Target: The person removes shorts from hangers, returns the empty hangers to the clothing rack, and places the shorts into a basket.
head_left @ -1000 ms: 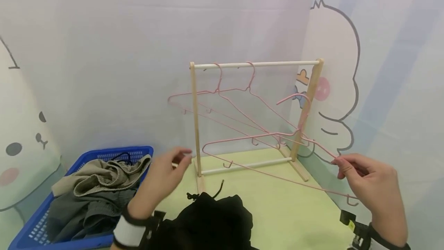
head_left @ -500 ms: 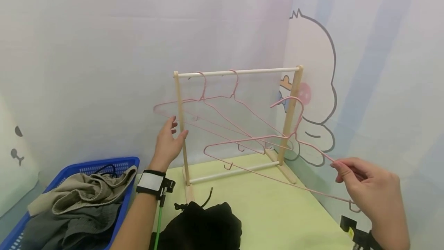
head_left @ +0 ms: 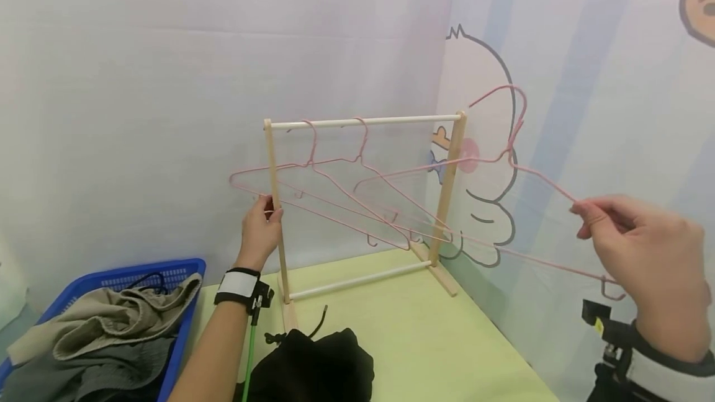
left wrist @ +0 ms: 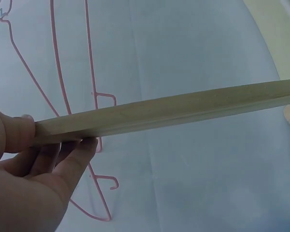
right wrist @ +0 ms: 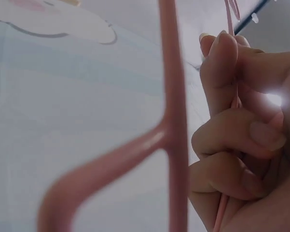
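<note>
My left hand (head_left: 259,231) grips the left wooden post (head_left: 272,160) of a small clothes rack. The left wrist view shows thumb and fingers on opposite sides of that post (left wrist: 183,108). Over to the right, my right hand (head_left: 642,247) pinches one shoulder of a pink wire hanger (head_left: 516,132). This hanger's hook points up, apart from the rack's white rail (head_left: 413,120). Close up in the right wrist view, curled fingers (right wrist: 222,130) hold the pink wire (right wrist: 173,72). Two more pink hangers hang from the rail, one hanger (head_left: 314,141) left of the other hanger (head_left: 365,138).
A black drawstring cloth item (head_left: 315,365) lies at the front of the yellow-green tabletop (head_left: 424,340). At left stands a blue basket (head_left: 185,327) with a beige garment (head_left: 112,312) and a dark grey garment (head_left: 89,368). A printed curtain (head_left: 167,110) encloses the back and right.
My left hand has moved from above the basket's right side up to the rack post and taken hold of it. My right hand has raised the hanger and carried it right. The view has shifted.
</note>
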The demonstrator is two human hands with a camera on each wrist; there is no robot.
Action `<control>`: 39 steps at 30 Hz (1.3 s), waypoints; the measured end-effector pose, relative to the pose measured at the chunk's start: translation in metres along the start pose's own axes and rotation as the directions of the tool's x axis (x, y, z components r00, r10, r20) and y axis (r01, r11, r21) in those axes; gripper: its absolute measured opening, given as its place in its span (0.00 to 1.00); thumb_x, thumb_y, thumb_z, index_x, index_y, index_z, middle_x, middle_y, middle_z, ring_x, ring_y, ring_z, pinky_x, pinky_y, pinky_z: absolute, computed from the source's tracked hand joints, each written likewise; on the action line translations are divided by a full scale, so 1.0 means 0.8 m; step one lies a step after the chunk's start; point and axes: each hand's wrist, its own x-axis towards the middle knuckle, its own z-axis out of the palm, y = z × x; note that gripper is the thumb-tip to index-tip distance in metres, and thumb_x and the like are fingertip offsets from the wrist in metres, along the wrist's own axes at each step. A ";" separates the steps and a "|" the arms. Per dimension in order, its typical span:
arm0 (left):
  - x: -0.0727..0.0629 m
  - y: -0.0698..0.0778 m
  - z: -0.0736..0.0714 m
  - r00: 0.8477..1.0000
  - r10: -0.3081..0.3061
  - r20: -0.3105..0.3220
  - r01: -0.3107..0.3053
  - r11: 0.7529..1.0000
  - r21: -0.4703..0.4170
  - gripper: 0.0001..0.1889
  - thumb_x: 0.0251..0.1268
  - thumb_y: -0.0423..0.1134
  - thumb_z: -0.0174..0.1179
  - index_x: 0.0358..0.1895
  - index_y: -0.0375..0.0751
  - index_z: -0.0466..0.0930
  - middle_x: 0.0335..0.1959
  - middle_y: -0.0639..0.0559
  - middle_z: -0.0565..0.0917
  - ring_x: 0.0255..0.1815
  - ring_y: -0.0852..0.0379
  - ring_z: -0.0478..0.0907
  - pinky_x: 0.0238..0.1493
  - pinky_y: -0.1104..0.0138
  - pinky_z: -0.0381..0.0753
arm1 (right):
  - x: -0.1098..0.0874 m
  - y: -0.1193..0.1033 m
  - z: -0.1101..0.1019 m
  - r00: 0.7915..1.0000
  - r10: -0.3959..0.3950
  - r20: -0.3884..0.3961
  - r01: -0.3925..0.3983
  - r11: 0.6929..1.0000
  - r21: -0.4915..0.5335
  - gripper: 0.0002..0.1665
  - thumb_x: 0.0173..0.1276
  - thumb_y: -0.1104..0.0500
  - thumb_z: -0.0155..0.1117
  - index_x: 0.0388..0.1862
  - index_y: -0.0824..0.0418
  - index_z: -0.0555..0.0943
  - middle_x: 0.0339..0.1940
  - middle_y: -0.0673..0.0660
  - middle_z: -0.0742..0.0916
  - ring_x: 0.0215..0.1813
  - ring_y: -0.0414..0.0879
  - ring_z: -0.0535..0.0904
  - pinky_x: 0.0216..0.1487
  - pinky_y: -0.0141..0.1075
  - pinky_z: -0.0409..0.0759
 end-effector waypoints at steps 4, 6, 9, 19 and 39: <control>0.001 0.000 -0.001 1.000 -0.020 -0.013 0.020 1.000 -0.011 0.20 0.83 0.32 0.48 0.71 0.30 0.70 0.62 0.31 0.77 0.63 0.35 0.77 0.56 0.43 0.81 | 0.023 0.005 0.004 0.998 0.061 0.028 -0.059 0.997 -0.057 0.15 0.75 0.54 0.67 0.43 0.65 0.90 0.18 0.26 0.78 0.17 0.20 0.58 0.20 0.27 0.55; 0.002 -0.001 -0.001 1.000 -0.025 -0.016 0.025 1.000 -0.007 0.20 0.83 0.32 0.48 0.71 0.31 0.71 0.61 0.32 0.77 0.63 0.35 0.77 0.56 0.43 0.81 | 0.033 0.012 0.011 0.996 0.084 0.036 -0.082 0.994 -0.067 0.17 0.76 0.52 0.66 0.43 0.64 0.90 0.18 0.35 0.83 0.18 0.19 0.58 0.21 0.28 0.56; 0.003 -0.003 0.000 1.000 -0.025 -0.014 0.025 1.000 0.000 0.19 0.82 0.32 0.49 0.70 0.31 0.72 0.60 0.32 0.78 0.62 0.36 0.78 0.55 0.44 0.81 | 0.047 0.023 0.027 0.990 0.130 0.047 -0.126 0.989 -0.073 0.19 0.76 0.48 0.65 0.44 0.62 0.91 0.18 0.37 0.83 0.19 0.18 0.60 0.22 0.29 0.57; 0.007 -0.005 0.006 0.999 -0.023 -0.026 0.023 1.000 -0.004 0.18 0.82 0.32 0.49 0.68 0.31 0.74 0.59 0.33 0.79 0.60 0.37 0.79 0.54 0.45 0.82 | 0.084 0.044 0.114 0.975 0.094 0.202 -0.095 0.995 -0.007 0.23 0.79 0.47 0.60 0.48 0.64 0.89 0.32 0.63 0.91 0.31 0.56 0.82 0.24 0.39 0.64; 0.012 -0.010 0.011 0.999 -0.040 -0.031 0.040 0.999 -0.022 0.18 0.81 0.32 0.50 0.67 0.32 0.75 0.57 0.33 0.80 0.60 0.37 0.80 0.54 0.45 0.82 | 0.084 0.013 0.249 0.914 0.041 0.404 -0.098 0.988 0.122 0.22 0.80 0.47 0.61 0.45 0.64 0.89 0.30 0.60 0.91 0.34 0.58 0.86 0.26 0.42 0.72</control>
